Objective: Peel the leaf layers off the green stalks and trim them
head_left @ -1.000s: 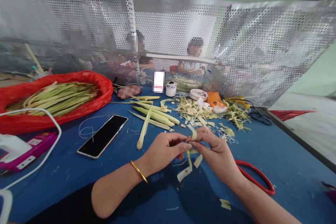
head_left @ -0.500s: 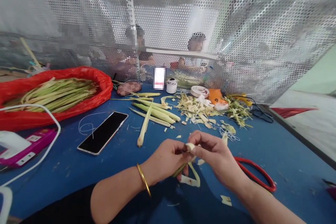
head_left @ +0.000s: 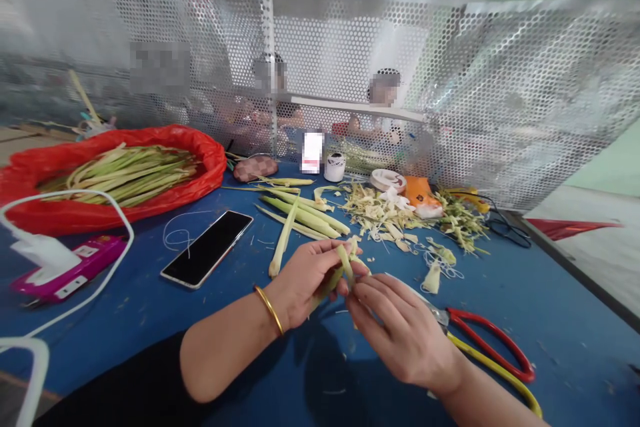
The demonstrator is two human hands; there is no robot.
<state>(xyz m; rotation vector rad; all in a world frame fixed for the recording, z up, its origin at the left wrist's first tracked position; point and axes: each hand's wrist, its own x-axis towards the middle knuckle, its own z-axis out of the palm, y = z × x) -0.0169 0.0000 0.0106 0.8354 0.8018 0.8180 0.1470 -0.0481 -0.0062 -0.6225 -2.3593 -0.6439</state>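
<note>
A pale green leaf strip (head_left: pixel 345 263) stands up in a bent loop between my hands, over the blue table. My left hand (head_left: pixel 304 275), a gold bangle on its wrist, is closed around the strip and a darker green leaf piece below it. The fingers of my right hand (head_left: pixel 403 327) pinch the lower end of the strip, close against the left fingertips. Beside the right wrist lie scissors (head_left: pixel 493 330) with one red and one yellow handle, their blades partly hidden. Long green leaves (head_left: pixel 300 215) lie just beyond my left hand.
A red bag (head_left: pixel 213 153) of leaf strips stands at left, near a phone (head_left: pixel 207 250) and a purple power strip (head_left: pixel 75 273) with a white cable. Leaf scraps (head_left: pixel 380 213), a tape roll (head_left: pixel 389 180) and thread lie at the back. A perforated metal screen (head_left: pixel 340 47) closes the far side.
My right hand has turned palm-down and moved lower, drawing the strip's end around. My left hand has shifted slightly left and up. More of the scissors now shows.
</note>
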